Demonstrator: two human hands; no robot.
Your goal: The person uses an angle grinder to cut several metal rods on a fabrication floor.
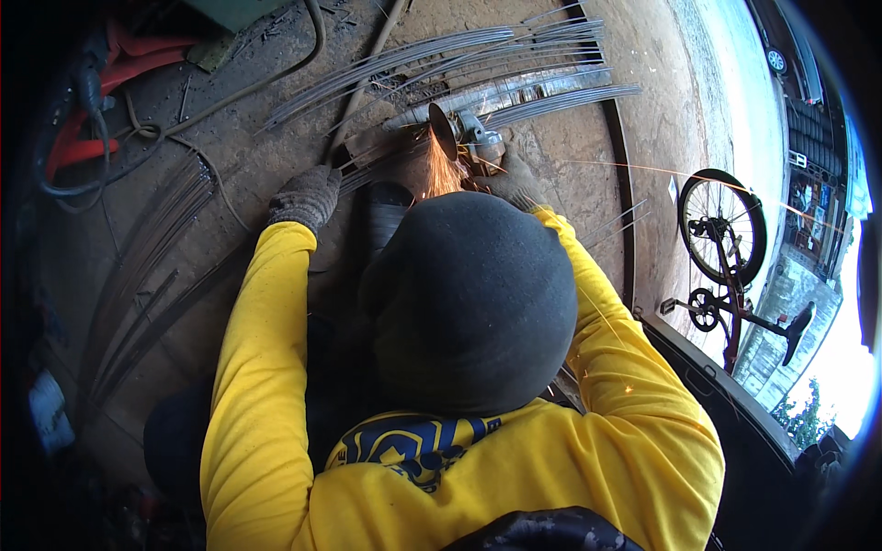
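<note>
My right hand (516, 186), in a grey knit glove, is closed on an angle grinder (487, 147). Its thin disc (442, 131) stands on edge and throws an orange spray of sparks (442, 173) toward me. To the left, my gloved left hand (306, 196) grips thin steel rods (364, 173) that run to the right toward the disc. The sparks hide the exact cutting point. Both arms are in yellow sleeves. A large dark, cloth-covered rounded shape (469, 303) fills the middle and covers part of the right hand's surroundings.
Bundles of long thin rods (551, 46) lie beyond the grinder, across a pale metal bar (514, 92). More rods (152, 248) are on the floor at left, near hoses (248, 96) and a red-handled tool (83, 151). A bicycle (723, 230) stands at right.
</note>
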